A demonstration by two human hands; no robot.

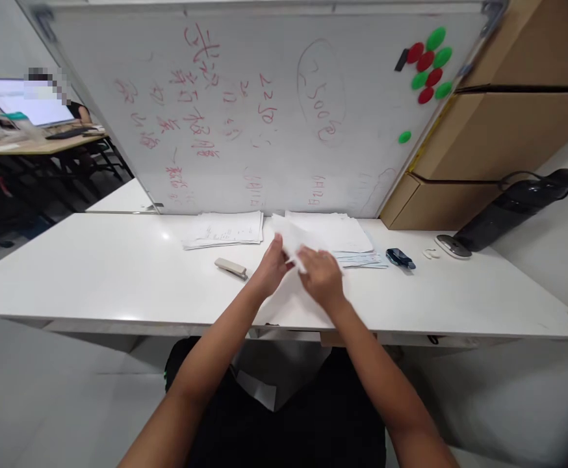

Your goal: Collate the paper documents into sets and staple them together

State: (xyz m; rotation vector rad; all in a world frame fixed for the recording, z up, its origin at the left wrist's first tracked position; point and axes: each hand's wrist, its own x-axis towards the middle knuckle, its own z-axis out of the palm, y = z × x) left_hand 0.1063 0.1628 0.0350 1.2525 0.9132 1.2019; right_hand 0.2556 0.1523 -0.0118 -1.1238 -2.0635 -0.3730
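Sheet (290, 235) is pinched by L hand (270, 265) and R hand (322, 276); long axis apparently slanted (blur), far end fwd of L hand, near end at R hand.

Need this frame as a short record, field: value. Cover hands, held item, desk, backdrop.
left_hand: left hand on white paper
right_hand: right hand on the same paper
held_item: blurred; sheet count unclear
desk_left: beige stapler, left paper stack
desk_right: right paper stack, dark small object, mouse, black bottle leaning
backdrop: whiteboard with mostly red writing, red and green magnets; cardboard boxes stacked at right
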